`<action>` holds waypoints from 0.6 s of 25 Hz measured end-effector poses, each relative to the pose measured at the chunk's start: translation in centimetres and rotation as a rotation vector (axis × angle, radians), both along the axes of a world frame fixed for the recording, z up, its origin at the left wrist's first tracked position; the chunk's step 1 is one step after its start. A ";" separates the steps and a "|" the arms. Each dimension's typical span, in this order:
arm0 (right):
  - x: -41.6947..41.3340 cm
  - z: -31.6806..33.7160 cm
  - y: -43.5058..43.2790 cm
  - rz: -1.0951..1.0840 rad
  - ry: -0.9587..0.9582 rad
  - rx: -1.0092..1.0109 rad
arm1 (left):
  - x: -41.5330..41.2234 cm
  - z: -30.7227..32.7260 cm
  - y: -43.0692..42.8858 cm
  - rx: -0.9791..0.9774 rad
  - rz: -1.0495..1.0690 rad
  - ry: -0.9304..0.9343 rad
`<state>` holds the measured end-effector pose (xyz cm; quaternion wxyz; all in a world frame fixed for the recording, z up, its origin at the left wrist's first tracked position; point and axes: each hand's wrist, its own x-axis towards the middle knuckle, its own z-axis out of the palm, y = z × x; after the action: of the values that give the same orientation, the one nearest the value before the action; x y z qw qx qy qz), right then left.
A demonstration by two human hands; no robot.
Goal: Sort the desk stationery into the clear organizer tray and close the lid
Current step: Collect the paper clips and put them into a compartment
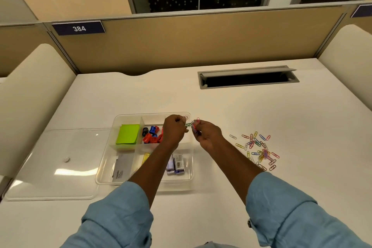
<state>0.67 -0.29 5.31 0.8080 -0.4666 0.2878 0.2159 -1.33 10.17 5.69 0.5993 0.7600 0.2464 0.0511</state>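
Note:
The clear organizer tray (122, 117) sits at mid-desk with green sticky notes (128, 134), red and blue sharpeners (150, 134), a grey card (122, 167) and staple boxes (176, 164) in its compartments. Above its far right compartment my left hand (173, 131) and my right hand (207, 136) meet, both pinching a tangled bunch of coloured paper clips (192, 124). Several loose paper clips (258, 150) lie scattered on the desk to the right. The clear lid (52, 165) lies flat on the desk left of the tray.
An open cable slot (247, 77) with a raised grey flap is set into the desk at the back right. Beige partition walls stand to the left, right and behind, with a "384" label (79, 28).

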 end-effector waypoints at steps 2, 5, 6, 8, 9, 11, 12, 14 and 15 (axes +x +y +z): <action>0.0 -0.4 2.3 0.054 -0.030 -0.103 | -0.2 -0.3 1.8 0.028 -0.026 0.020; 0.1 -1.4 4.6 0.169 -0.121 -0.372 | -0.2 -1.4 3.8 0.093 -0.065 0.066; 0.1 -1.5 5.0 0.192 -0.158 -0.459 | -0.1 -1.7 4.3 0.119 -0.069 0.079; 0.1 -1.5 5.2 0.234 -0.265 -0.629 | 0.4 -1.9 4.8 0.218 -0.071 0.094; 0.1 -1.4 5.1 0.270 -0.330 -0.715 | 0.5 -2.0 4.9 0.295 -0.079 0.092; -0.4 -1.3 4.7 0.352 -0.437 -0.835 | 0.0 -1.9 4.9 0.430 -0.122 0.082; -0.1 -1.7 4.8 0.377 -0.457 -0.870 | 0.4 -2.3 4.9 0.459 -0.150 0.097; 0.3 -2.3 4.8 0.419 -0.504 -0.929 | 0.8 -3.0 5.0 0.492 -0.177 0.124; 0.1 -2.4 4.7 0.443 -0.541 -0.956 | 0.5 -3.0 5.0 0.504 -0.178 0.126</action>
<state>0.80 4.40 2.91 0.4884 -0.8663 0.0326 0.0995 -0.79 15.22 2.67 0.3768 0.9055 0.1949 0.0103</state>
